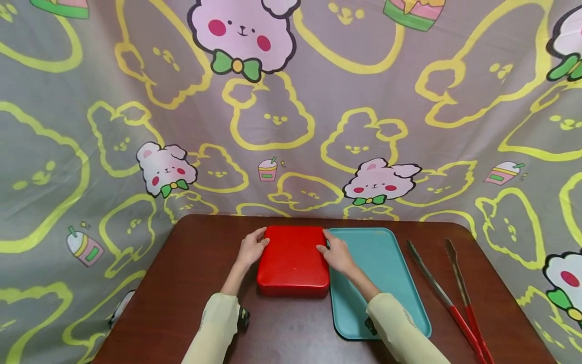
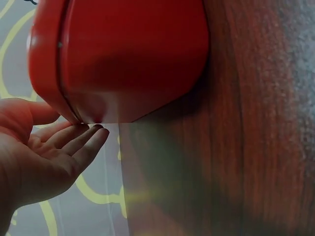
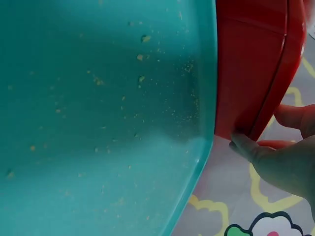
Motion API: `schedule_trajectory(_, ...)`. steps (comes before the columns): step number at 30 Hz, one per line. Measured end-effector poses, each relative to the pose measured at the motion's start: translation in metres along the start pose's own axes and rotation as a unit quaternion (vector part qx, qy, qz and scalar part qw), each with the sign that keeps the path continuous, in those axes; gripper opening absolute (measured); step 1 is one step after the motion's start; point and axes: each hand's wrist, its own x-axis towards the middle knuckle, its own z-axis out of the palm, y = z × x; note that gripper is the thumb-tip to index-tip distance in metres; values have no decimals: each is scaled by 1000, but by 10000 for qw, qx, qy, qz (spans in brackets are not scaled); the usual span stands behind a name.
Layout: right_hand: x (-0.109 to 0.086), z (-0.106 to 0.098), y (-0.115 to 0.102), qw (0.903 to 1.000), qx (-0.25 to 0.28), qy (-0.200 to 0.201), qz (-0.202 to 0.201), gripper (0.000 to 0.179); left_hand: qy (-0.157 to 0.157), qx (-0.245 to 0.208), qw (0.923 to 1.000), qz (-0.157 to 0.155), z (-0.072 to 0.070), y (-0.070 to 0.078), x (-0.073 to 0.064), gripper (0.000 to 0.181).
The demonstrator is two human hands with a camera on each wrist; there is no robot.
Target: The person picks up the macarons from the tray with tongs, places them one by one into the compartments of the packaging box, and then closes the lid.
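Note:
A red lidded box (image 1: 293,263) sits on the brown table, its lid (image 2: 47,54) on top with a narrow seam below. At its far left edge, my left hand (image 1: 251,248) grips the lid, thumb near the top and fingertips (image 2: 101,132) at the seam. On the far right edge my right hand (image 1: 337,253) holds the lid likewise, with thumb and fingers about the rim. Right beside the box lies a teal tray (image 1: 377,283); small pale crumbs (image 3: 140,57) are scattered over it. My right forearm passes above the tray.
Long metal tongs with red handles (image 1: 470,323) lie spread on the table's right side. The brown table (image 1: 182,288) ends at the back against a grey curtain (image 1: 295,167) with yellow outlines and white cartoon bunnies, which also closes off both sides.

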Motion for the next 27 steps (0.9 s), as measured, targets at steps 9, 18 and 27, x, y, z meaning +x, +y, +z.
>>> schedule_trajectory(9, 4, 0, 4, 9998, -49, -124, -150, 54, 22, 305, 9995, 64, -1, -3, 1, 42)
schedule_trajectory(18, 2, -5, -1, 9979, -435, -309, -357, 57, -123, 357, 9993, -51, -3, -3, -1, 43)
schedule_trajectory(27, -2, -9, 4, 9903, -1033, -100, -929, 56, -229, 1153, 9925, 343, -8, -11, -3, 50)
